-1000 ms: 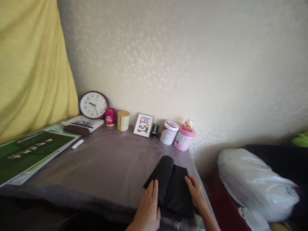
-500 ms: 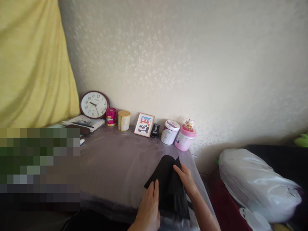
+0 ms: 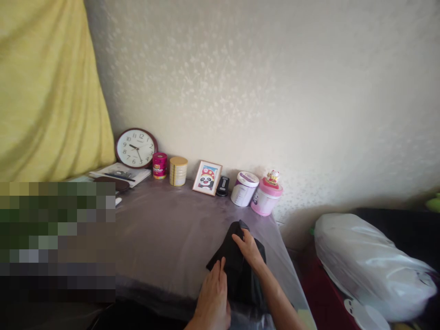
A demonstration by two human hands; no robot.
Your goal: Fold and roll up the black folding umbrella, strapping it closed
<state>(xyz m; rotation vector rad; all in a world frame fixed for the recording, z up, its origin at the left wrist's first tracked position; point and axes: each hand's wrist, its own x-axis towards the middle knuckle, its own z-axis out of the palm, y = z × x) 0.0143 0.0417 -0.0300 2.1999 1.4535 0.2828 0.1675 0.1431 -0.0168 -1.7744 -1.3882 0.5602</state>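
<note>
A folded black sheet, which looks like cloth [image 3: 227,256], lies near the front right corner of the covered table. My left hand [image 3: 213,288] rests along its left lower side with the fingers stretched out. Higher up, my right hand [image 3: 249,247] grips a folded-over edge of the sheet between thumb and fingers. Part of the sheet is hidden under my right forearm, and its exact kind is hard to make out.
Along the wall stand a clock [image 3: 136,148], a pink can [image 3: 159,166], a yellow-lidded can [image 3: 178,172], a framed panda picture [image 3: 207,178], a purple-white tub [image 3: 244,190] and a pink tub [image 3: 266,199]. A white plastic bag [image 3: 367,261] sits right of the table [image 3: 165,233].
My right hand has moved left across the sheet, folding its raised right flap over toward the left. My left hand has stayed in nearly the same place.
</note>
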